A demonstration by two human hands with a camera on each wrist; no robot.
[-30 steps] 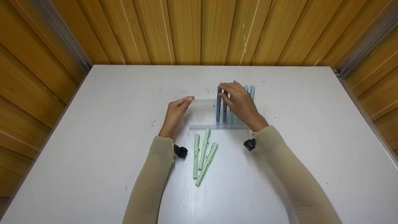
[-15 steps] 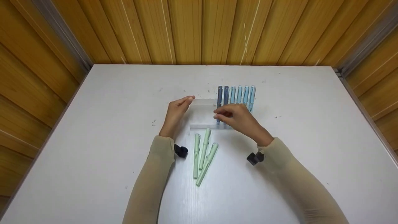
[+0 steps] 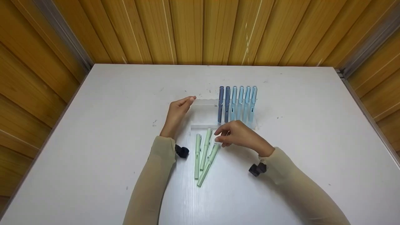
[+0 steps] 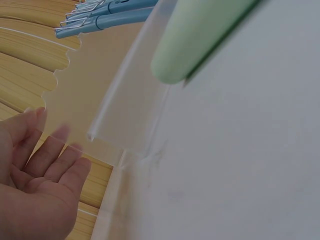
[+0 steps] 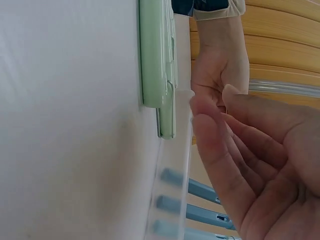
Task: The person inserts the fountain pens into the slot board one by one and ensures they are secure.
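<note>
A clear plastic pen stand [image 3: 203, 115] with a scalloped top edge stands mid-table. Two dark blue pens [image 3: 220, 106] and several light blue pens [image 3: 240, 104] lean upright in its right part. My left hand [image 3: 176, 116] pinches the stand's left upper edge between thumb and fingers, some fingers showing behind the plastic [image 4: 95, 75] in the left wrist view. Three light green pens [image 3: 197, 159] lie loosely fanned before the stand. My right hand [image 3: 239, 136] hovers by their capped ends, thumb and fingers bent and apart, holding nothing; the right wrist view shows the green pens [image 5: 154, 60] beyond its fingertips.
The white table [image 3: 125, 150] carries a few small dark marks. Yellow wood-look panels [image 3: 187, 31] rise behind its back edge and at both sides. A black wrist camera [image 3: 182, 152] sits on the left sleeve, another camera [image 3: 257, 169] on the right.
My right hand has come down from the upright pens' tops, past the stand's front, to the green pens, uncovering the blue row. My left hand keeps its place at the stand's edge.
</note>
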